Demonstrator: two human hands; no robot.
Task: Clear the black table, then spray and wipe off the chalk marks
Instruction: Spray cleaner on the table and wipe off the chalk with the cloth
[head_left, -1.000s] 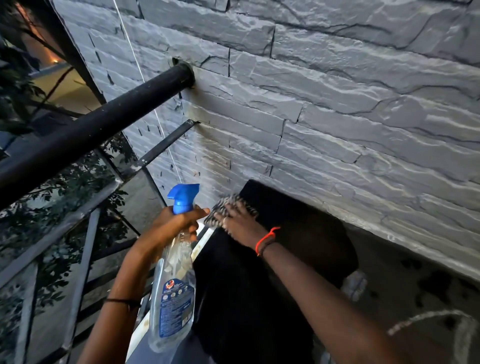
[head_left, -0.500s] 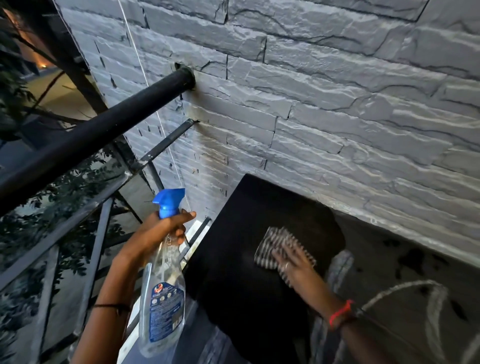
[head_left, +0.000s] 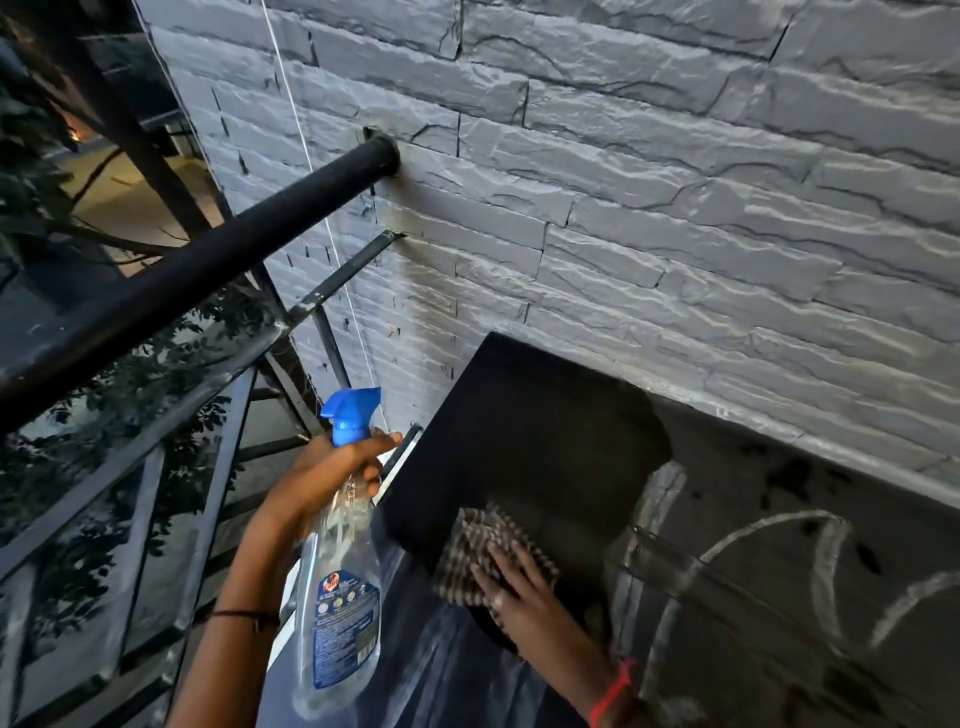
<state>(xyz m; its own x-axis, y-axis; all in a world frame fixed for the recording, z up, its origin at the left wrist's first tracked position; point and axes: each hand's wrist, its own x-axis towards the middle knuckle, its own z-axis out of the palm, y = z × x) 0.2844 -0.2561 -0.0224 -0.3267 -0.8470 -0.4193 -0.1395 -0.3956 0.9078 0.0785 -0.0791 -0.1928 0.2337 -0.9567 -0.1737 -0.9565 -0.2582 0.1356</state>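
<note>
The black table (head_left: 530, 415) runs along the stone wall; its far left part is dark and wet, while white chalk marks (head_left: 826, 545) cover the grey part to the right. My right hand (head_left: 511, 587) presses flat on a checked cloth (head_left: 480, 545) lying at the near edge of the wet patch. My left hand (head_left: 332, 467) grips the neck of a clear spray bottle (head_left: 340, 613) with a blue nozzle, held upright just left of the table.
A grey stone wall (head_left: 649, 218) rises behind the table. A thick black railing pipe (head_left: 208, 260) and thin metal bars (head_left: 218, 467) close off the left side, with foliage beyond. A thin white string (head_left: 311, 171) hangs down the wall.
My right hand has dragged the cloth from the table's far left corner toward me and slightly right. The wet dark patch has grown. The bottle stays in my left hand.
</note>
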